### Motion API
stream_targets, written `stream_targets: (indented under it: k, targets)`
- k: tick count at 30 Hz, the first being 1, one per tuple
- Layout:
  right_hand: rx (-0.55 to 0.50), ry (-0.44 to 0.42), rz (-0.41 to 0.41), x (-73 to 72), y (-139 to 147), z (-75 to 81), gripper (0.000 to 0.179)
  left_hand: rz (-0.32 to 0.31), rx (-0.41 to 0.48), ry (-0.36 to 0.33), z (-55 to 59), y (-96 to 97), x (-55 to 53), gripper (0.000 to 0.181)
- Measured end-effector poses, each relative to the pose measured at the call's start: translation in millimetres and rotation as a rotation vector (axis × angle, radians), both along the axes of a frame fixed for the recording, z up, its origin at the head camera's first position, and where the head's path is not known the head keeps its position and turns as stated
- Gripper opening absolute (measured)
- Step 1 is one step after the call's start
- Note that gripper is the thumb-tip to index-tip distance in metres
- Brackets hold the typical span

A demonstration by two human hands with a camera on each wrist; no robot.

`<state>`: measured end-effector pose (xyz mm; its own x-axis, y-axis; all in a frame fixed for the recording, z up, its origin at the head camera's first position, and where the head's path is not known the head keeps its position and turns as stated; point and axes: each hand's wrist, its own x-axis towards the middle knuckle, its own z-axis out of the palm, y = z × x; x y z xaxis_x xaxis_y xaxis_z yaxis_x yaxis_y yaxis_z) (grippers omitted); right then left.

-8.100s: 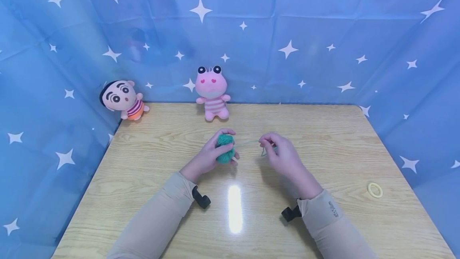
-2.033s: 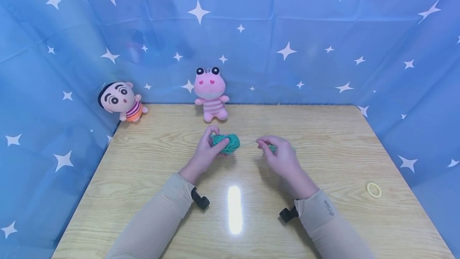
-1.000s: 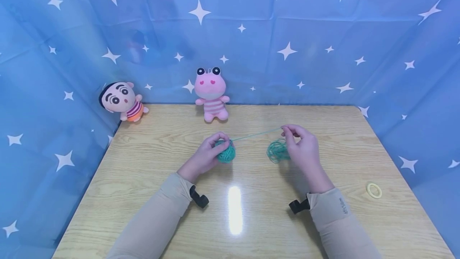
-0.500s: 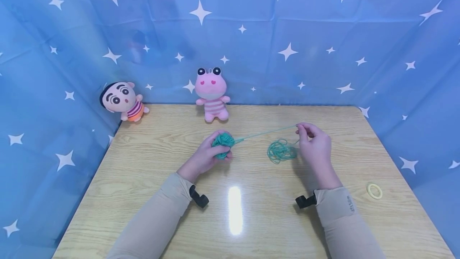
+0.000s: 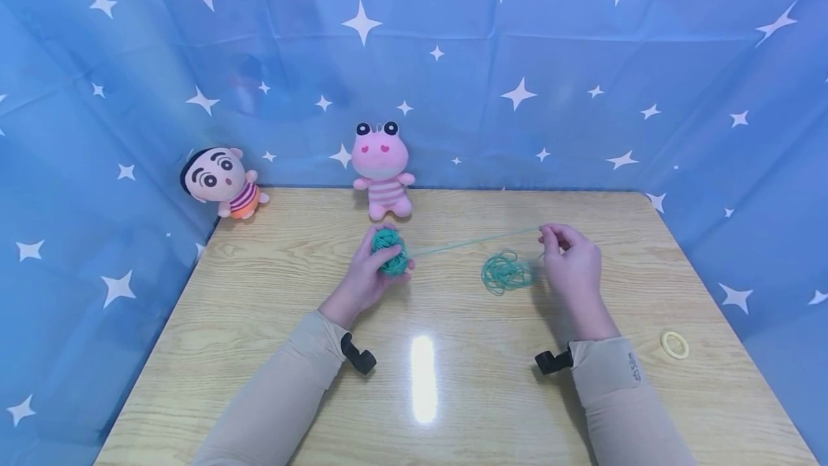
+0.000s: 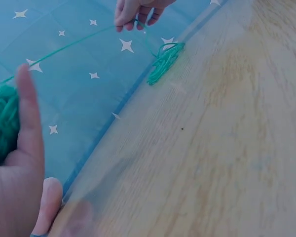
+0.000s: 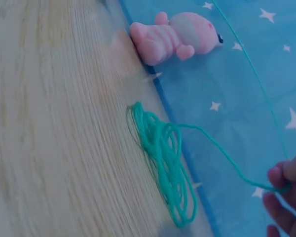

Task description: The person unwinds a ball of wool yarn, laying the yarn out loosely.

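My left hand (image 5: 364,280) grips a green ball of yarn (image 5: 388,250), thumb across its near face. In the left wrist view the thumb stands up along the side of the ball (image 6: 2,123). A taut yarn strand (image 5: 475,241) runs from the ball across to my right hand (image 5: 574,268), which pinches it between thumb and fingertips, raised over the table. From those fingers the strand drops to a loose heap of yarn loops (image 7: 160,148) lying on the tabletop, left of my right hand.
A pink striped plush toy (image 5: 386,175) sits at the table's back edge behind my left hand. Another plush figure with black hair (image 5: 223,182) is at the back left corner. A pale yellow ring (image 5: 675,344) lies at the right. Blue starry cloth (image 5: 453,70) surrounds the wooden table (image 5: 259,308).
My right hand has moved right from near the ball, lengthening the strand and uncovering the loose heap. My left hand has turned the ball several ways and shifted slightly left.
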<state>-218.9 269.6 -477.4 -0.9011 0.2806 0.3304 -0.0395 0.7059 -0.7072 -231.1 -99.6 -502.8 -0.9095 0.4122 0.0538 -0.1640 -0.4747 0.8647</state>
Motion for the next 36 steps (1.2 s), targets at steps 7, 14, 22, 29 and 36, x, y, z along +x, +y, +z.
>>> stream_targets:
  k: [7, 14, 22, 29, 36]
  targets:
    - [0.084, -0.265, -0.029, 0.0, 16.6, -5.3, 0.039, 0.187, 0.002, 0.027, -2.6, 1.6, -3.9, 0.043]
    - [0.224, -0.469, 0.068, -1.2, 18.2, -9.4, 0.041, 0.180, -0.034, 0.034, -8.3, 5.0, -5.7, 0.027]
    - [0.210, -0.252, 0.176, 6.9, -22.5, -7.0, 0.039, 0.081, -0.036, 0.103, -5.9, 7.3, -0.4, 0.029]
    - [0.028, -0.028, 0.565, 25.0, -98.7, -15.8, 0.040, -0.007, -0.013, 0.135, -3.7, 10.1, 3.6, 0.032]
    - [-0.048, -0.114, 0.669, 36.2, -131.6, -22.2, 0.034, -0.010, -0.077, 0.170, -5.2, 13.3, 6.0, 0.044]
